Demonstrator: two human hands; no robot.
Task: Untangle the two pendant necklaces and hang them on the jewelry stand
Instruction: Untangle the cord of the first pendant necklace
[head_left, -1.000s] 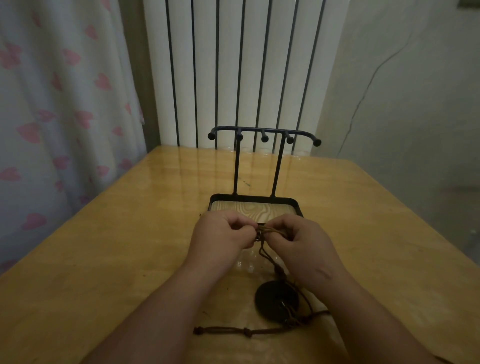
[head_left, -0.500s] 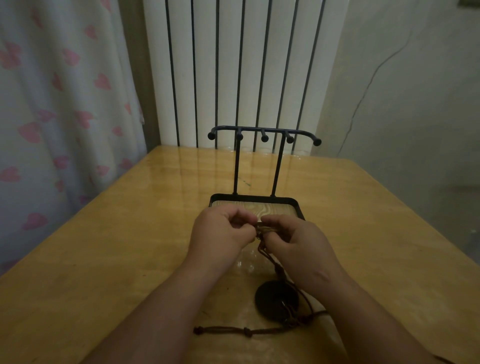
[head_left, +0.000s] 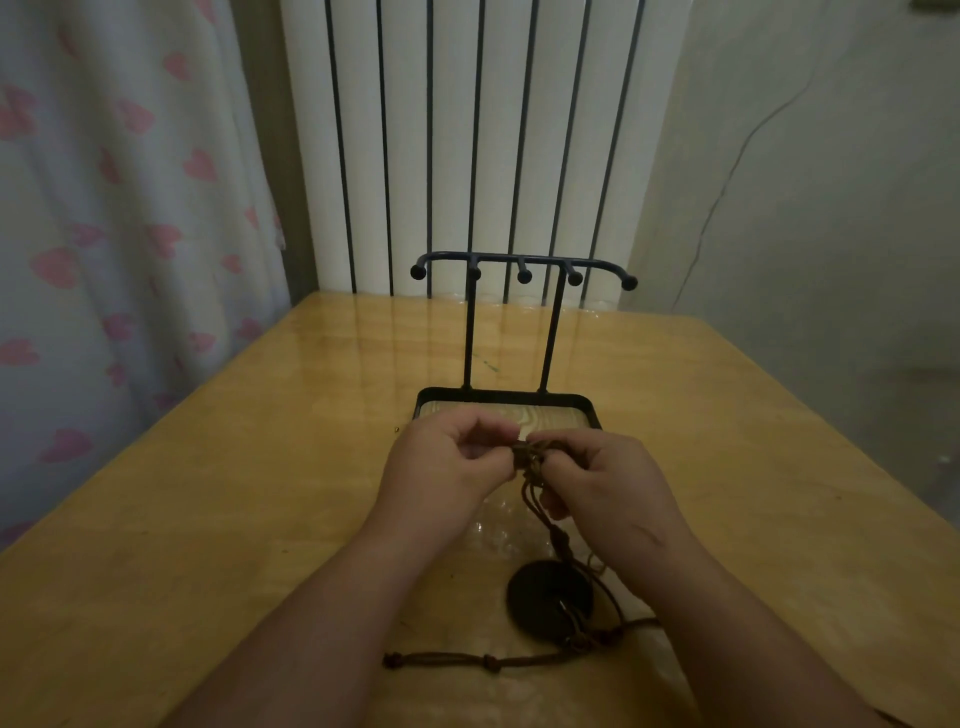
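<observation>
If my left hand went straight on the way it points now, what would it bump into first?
Probably the right hand: the left hand points rightward across the cord tangle both pinch.

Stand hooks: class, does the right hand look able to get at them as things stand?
Probably yes for the path: nothing stands between the right hand and the hooks. But it and the left hand pinch the tangled cords, so it is not free yet.

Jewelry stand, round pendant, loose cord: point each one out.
Jewelry stand (head_left: 524, 277): head view, knob of the middle hook.
Round pendant (head_left: 537, 592): head view, middle of the dark disc.
Loose cord (head_left: 491, 663): head view, knot near its free end.
</observation>
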